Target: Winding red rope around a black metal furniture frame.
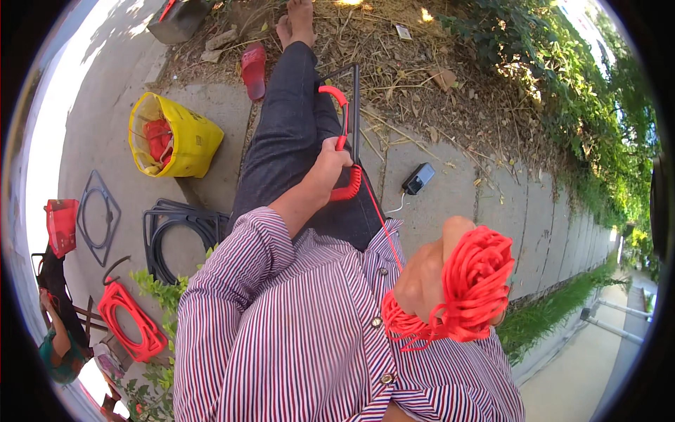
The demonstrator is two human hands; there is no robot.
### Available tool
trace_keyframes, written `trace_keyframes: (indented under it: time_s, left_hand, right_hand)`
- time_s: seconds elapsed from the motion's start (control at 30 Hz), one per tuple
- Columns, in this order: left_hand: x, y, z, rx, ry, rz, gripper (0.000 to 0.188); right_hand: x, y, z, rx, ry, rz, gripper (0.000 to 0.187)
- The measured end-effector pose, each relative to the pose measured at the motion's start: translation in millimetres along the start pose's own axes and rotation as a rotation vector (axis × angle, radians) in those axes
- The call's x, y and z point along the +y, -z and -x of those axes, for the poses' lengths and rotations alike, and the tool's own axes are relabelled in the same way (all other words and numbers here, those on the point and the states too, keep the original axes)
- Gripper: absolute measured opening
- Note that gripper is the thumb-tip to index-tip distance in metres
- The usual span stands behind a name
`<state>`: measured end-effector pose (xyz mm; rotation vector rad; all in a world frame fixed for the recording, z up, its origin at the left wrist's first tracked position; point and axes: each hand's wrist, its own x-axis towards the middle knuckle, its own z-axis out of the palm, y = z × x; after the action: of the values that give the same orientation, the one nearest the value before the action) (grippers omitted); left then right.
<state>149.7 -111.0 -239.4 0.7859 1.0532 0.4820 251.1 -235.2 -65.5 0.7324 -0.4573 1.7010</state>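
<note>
My left hand [329, 169] is closed around a dark metal frame [356, 105] that rests over my legs. Red cord is wound in tight turns [349, 187] along the frame's curved inner bar, both above and below that hand. Off to the right, my right hand [422, 281] grips a thick bundle of red cord [479, 281] in front of my striped shirt. A single strand [380, 218] runs straight from the wound part of the frame to the bundle. The fingers of my right hand are partly hidden by the loops.
Left of my legs stands a yellow bag [200, 144] holding red items. Dark frames [158, 218] and a red-wrapped frame [133, 330] lie on the paving. A black device [418, 178] with a white cable is to the right. Another person [60, 344] is at far left.
</note>
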Motion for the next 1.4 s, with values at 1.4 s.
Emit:
trace_keyframes:
  time_s: [1.4]
  left_hand:
    - [41,17,26,-0.247,0.255,0.546,0.011]
  right_hand:
    - [-70,129,71,0.991,-0.371,1.651,0.041]
